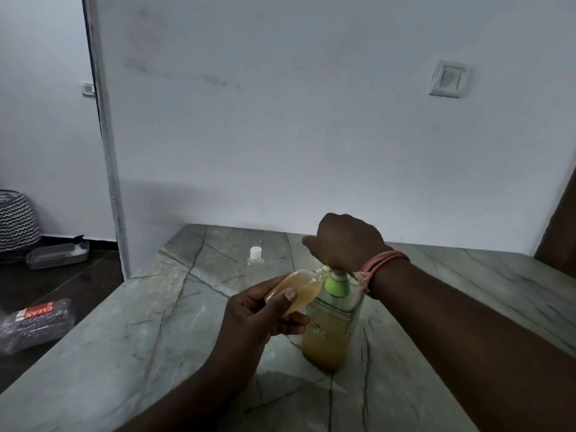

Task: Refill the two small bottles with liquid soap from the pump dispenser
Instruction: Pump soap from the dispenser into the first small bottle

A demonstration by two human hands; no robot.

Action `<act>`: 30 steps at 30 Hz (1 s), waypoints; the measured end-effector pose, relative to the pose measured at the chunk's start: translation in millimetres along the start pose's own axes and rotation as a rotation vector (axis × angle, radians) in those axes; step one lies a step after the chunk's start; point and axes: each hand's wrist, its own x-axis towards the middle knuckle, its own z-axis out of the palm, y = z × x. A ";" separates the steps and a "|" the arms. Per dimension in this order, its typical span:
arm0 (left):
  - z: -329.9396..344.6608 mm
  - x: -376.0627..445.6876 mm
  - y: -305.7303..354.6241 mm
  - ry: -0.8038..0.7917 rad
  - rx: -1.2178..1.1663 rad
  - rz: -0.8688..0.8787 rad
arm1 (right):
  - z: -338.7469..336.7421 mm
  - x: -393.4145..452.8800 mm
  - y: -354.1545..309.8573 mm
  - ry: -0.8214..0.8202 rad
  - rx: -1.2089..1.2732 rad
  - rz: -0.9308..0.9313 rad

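Amber soap fills most of the small bottle [294,294] that our left hand [258,319] holds, fingers and thumb curled round its lower half, tilted so the open neck meets the green nozzle of the pump dispenser [332,319]. Our right hand [346,241] sits on top of the pump head, fingers curled down over it; a red thread band [378,263] circles that wrist.

Head view, the only 1. We judge the step to be pumping into bottle 1 of 2. To do it well: keep neck and nozzle touching, press slow and full, watch the level near the shoulder so it does not overflow, and brace the dispenser against tipping.

Dispenser: clear, squarish, standing upright on the grey veined stone counter [156,322], soap only in its lower part. Second small bottle [255,258]: clear, white cap on, apparently empty, standing behind and to the left, well apart from the hands.
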 end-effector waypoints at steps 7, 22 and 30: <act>0.2 1.5 -1.8 0.011 -0.017 0.006 | 12.8 0.0 5.2 0.037 0.143 0.061; 0.4 3.9 -3.3 0.008 -0.003 -0.007 | 12.4 1.6 8.3 -0.012 0.158 0.061; -1.1 3.3 -3.7 0.014 0.020 -0.003 | 4.3 3.3 3.2 0.037 0.063 -0.013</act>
